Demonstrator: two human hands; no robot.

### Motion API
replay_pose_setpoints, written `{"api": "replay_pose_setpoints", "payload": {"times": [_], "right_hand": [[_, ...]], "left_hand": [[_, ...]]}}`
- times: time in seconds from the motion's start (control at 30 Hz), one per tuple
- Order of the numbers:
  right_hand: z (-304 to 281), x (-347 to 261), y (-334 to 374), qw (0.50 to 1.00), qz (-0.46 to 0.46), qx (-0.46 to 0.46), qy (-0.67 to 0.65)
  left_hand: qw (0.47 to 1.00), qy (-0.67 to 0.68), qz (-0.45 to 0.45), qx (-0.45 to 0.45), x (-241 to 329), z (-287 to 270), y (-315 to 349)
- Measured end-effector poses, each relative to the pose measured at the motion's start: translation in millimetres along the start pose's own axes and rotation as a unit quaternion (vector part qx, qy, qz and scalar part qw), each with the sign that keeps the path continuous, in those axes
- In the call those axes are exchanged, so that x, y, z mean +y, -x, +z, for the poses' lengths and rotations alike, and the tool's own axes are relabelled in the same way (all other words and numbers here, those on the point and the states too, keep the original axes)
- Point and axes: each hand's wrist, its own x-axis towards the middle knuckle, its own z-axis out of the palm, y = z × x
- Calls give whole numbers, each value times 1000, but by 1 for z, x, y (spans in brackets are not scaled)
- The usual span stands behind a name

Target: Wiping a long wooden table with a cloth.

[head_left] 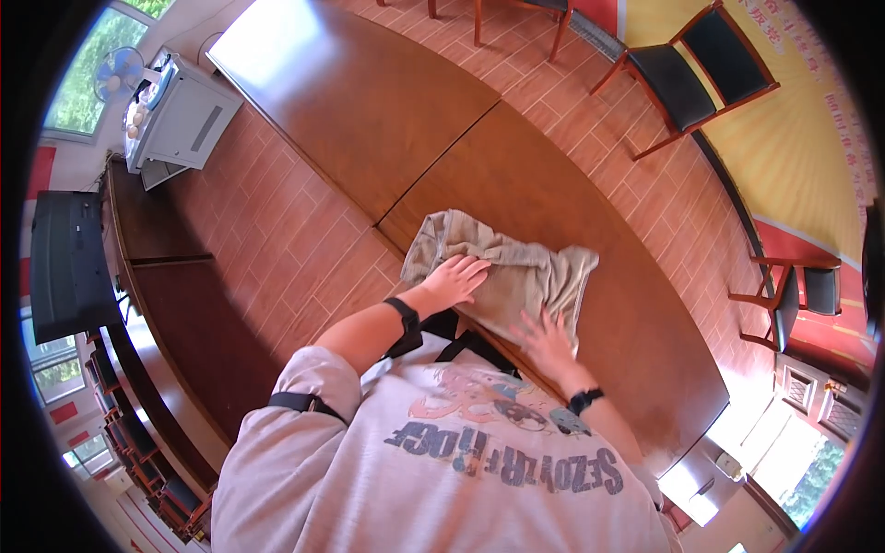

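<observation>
A crumpled khaki garment [525, 276] lies across the near edge of the long brown wooden table [636, 341]. It looks like shorts or folded trousers, but its exact kind is unclear. My left hand [458, 279] rests flat on its left part, fingers stretched out and close together. At the garment's lower right edge is my right hand [550, 346], its fingers spread and slightly blurred. Neither hand is gripping the cloth. Wrinkles run through the fabric between the two hands.
Black-seated wooden chairs [678, 88] stand beyond the table, by a yellow and red wall panel. To the left are a grey cabinet [189, 120], a fan [120, 74], a black screen [69, 263] and another dark wooden desk [171, 217]. A seam [438, 166] crosses the table.
</observation>
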Motion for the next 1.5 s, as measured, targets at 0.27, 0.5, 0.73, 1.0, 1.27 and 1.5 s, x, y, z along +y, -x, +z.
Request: {"api": "replay_pose_setpoints", "payload": {"times": [0.27, 0.5, 0.73, 1.0, 1.27, 1.5], "right_hand": [[-2, -7, -26, 994, -83, -49, -44], [-22, -18, -99, 995, -72, -51, -36], [-34, -18, -138, 999, -35, 0, -20], [-14, -30, -90, 995, -98, -12, 16], [-6, -46, -85, 994, -61, 93, 4], [-26, -76, -191, 992, -37, 111, 38]], "left_hand": [[990, 34, -101, -89, -29, -21, -14], [996, -2, -14, -83, -112, -45, -48], [993, -42, -28, -110, -150, -48, -80], [981, -100, -12, -167, -58, -36, -18], [985, -57, 2, -165, -67, -22, -15], [984, -119, -62, -119, -172, -42, -25]]}}
